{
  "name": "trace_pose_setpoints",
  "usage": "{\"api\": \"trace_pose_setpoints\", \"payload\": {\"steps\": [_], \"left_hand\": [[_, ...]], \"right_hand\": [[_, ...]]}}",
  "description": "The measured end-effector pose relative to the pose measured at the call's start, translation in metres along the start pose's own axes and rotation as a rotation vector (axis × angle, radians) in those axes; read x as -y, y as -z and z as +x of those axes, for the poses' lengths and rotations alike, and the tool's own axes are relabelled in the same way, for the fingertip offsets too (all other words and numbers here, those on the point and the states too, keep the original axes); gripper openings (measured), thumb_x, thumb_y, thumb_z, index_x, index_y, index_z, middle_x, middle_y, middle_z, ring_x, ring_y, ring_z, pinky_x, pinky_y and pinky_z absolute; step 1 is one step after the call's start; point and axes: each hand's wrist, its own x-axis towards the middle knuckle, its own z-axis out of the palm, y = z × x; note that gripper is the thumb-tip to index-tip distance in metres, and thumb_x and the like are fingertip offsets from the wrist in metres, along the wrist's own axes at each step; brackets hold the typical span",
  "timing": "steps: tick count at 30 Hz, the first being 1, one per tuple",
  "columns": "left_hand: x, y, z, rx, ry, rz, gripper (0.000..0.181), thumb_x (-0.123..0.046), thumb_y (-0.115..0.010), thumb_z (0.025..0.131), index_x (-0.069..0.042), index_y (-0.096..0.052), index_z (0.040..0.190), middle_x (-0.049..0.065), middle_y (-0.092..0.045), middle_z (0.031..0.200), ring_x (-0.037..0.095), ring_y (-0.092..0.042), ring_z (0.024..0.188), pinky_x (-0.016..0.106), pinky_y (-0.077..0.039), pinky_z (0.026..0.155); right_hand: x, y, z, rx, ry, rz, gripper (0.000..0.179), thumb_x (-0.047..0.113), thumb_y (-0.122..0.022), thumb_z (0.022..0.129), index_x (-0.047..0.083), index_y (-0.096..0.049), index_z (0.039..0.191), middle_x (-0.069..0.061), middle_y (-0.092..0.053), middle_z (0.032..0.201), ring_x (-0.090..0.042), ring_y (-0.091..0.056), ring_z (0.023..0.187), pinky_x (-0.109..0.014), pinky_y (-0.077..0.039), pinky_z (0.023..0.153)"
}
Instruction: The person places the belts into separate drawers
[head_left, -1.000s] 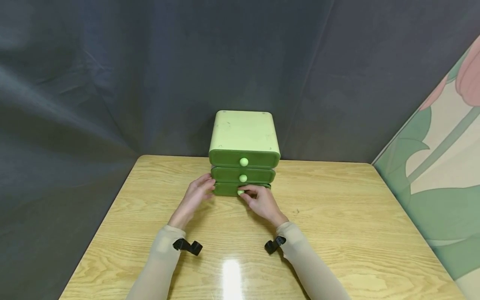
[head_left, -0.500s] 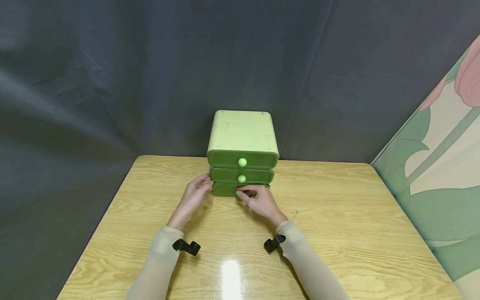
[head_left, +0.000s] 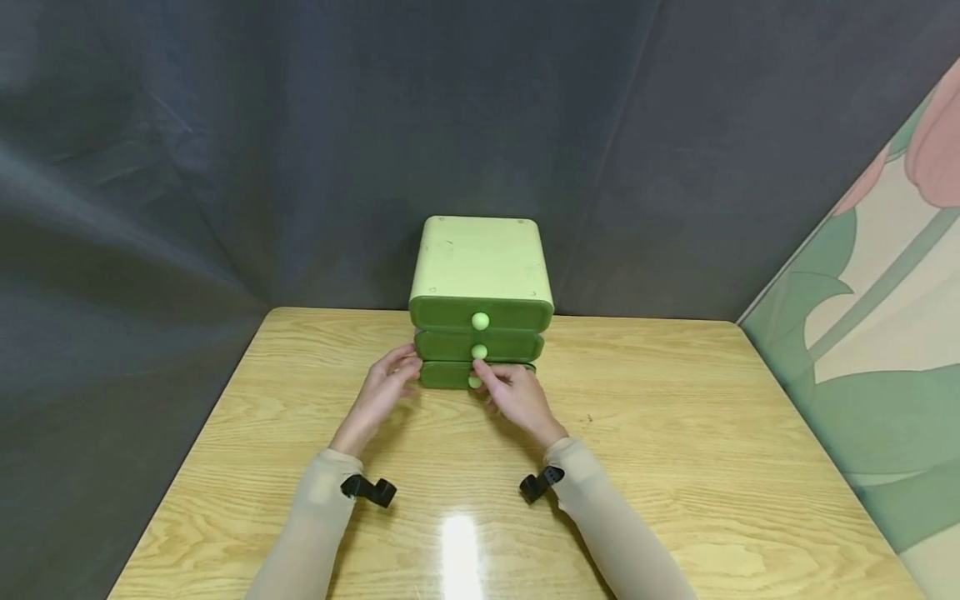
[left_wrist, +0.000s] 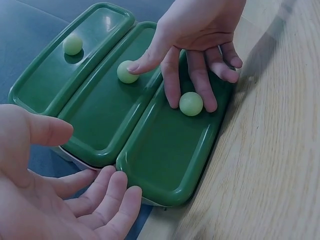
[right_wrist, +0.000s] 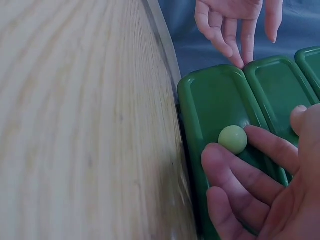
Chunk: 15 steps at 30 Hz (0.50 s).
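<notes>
A small pale green cabinet (head_left: 482, 257) stands at the table's back edge with three dark green drawers, each with a round light green knob. My right hand (head_left: 519, 398) is at the bottom drawer (head_left: 446, 375). In the left wrist view, its index and middle fingers lie on either side of the bottom knob (left_wrist: 191, 104), while the thumb reaches up to the middle knob (left_wrist: 127, 72) and overlaps it. My left hand (head_left: 381, 392) has loosely extended fingers, their tips at the left ends of the middle drawer (head_left: 442, 346) and bottom drawer. It holds nothing.
The wooden table (head_left: 675, 467) spreads out in front of and beside the cabinet. A dark curtain (head_left: 360, 150) hangs close behind it. At the right is a panel with a flower pattern (head_left: 892, 333). Both wrists carry small black cameras (head_left: 369, 490).
My right thumb has come off the bottom knob and moved up to the middle knob; the fingers have spread around the bottom knob. The left hand has stayed by the drawers' left side.
</notes>
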Motion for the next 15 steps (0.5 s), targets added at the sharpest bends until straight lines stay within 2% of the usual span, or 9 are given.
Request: {"api": "trace_pose_setpoints", "payload": {"steps": [5,10,15], "left_hand": [[0.001,-0.002,0.003,0.003,0.001,0.003,0.058,-0.021,-0.051,0.112,0.000,-0.036,0.164,0.027,-0.050,0.157,0.044,-0.053,0.140,0.058,-0.049,0.115],[0.002,-0.005,0.007,0.027,-0.002,0.000,0.059,-0.023,-0.052,0.112,0.000,-0.035,0.164,0.028,-0.048,0.159,0.046,-0.052,0.141,0.059,-0.048,0.116],[0.003,-0.004,0.008,0.042,-0.005,0.000,0.061,-0.024,-0.052,0.112,-0.001,-0.033,0.165,0.028,-0.045,0.161,0.046,-0.050,0.143,0.060,-0.046,0.117]], "right_hand": [[-0.005,0.001,0.002,0.016,-0.002,0.027,0.056,0.067,-0.055,0.104,0.021,-0.086,0.105,-0.002,-0.083,0.095,-0.021,-0.074,0.063,-0.031,-0.057,0.062],[-0.011,0.007,0.001,0.071,0.013,0.002,0.038,0.051,-0.063,0.106,0.022,-0.082,0.121,-0.004,-0.083,0.105,-0.021,-0.073,0.062,-0.030,-0.056,0.066],[-0.013,0.013,-0.002,0.127,0.063,-0.001,0.035,0.040,-0.067,0.106,0.017,-0.078,0.130,-0.010,-0.082,0.108,-0.023,-0.074,0.062,-0.032,-0.058,0.061]]}}
